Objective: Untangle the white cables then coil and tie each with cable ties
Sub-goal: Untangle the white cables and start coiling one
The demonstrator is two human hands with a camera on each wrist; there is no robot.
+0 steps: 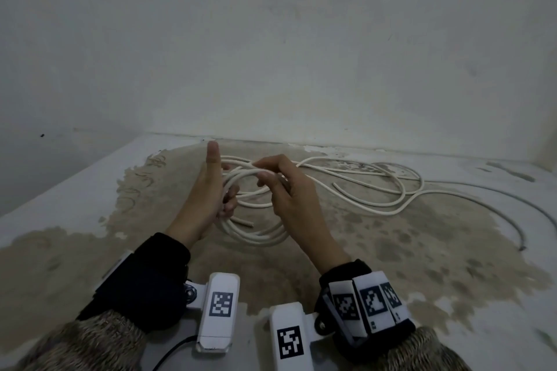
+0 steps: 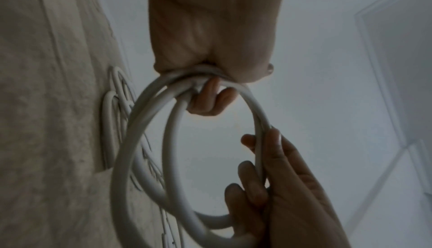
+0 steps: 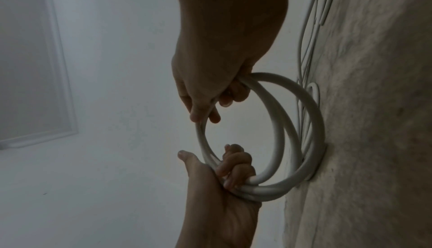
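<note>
A coil of white cable (image 1: 256, 236) of several loops hangs between my two hands, its lower part near the stained surface. My left hand (image 1: 221, 187) grips one side of the coil, fingers curled round the loops and thumb pointing up. In the left wrist view the left fingers (image 2: 210, 100) wrap the coil (image 2: 140, 141). My right hand (image 1: 265, 173) pinches a strand at the coil's top. The right wrist view shows the right fingers (image 3: 203, 111) on the loop (image 3: 275, 122). Loose white cable (image 1: 376, 190) trails right from the coil. No cable ties are in view.
The worn surface (image 1: 391, 265) is white with a large brown patch. A pale wall (image 1: 271, 54) rises close behind the cables. One cable runs far right and ends at a cut tip (image 1: 522, 247). Tagged camera mounts sit on both wrists.
</note>
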